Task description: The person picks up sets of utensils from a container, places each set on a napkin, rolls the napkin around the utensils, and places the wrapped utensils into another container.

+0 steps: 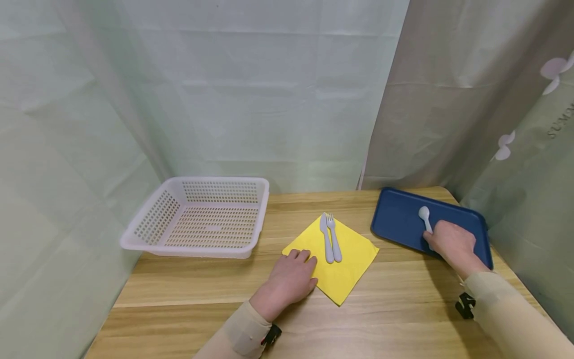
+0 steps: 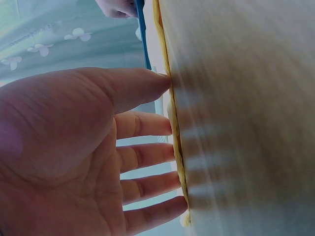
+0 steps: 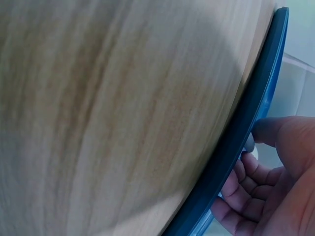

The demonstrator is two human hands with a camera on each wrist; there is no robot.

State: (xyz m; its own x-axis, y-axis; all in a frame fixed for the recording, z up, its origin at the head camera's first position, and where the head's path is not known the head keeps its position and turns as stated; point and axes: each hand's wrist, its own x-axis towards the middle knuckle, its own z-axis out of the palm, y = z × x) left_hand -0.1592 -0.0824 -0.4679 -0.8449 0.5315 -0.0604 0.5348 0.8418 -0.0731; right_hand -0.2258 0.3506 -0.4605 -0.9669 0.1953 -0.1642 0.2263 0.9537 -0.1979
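My left hand (image 1: 290, 280) rests with its fingertips on the left edge of a folded yellow napkin (image 1: 350, 279). The left wrist view shows those fingers (image 2: 147, 156) spread and nearly straight along the napkin's edge. On the napkin a grey knife (image 1: 327, 239) and a grey fork (image 1: 334, 238) lie side by side, handles toward me. Over at the right, my right hand (image 1: 453, 243) pinches the handle of a light grey spoon (image 1: 424, 215) above the dark blue tray (image 1: 399, 214). Seen from the right wrist, the thumb and curled fingers meet at the handle, whose tip (image 3: 249, 143) shows between them.
A white plastic basket (image 1: 262, 209) with slotted walls stands at the back left of the wooden table (image 1: 188, 284). Pale curtains (image 1: 269, 99) hang behind the table and along both sides.
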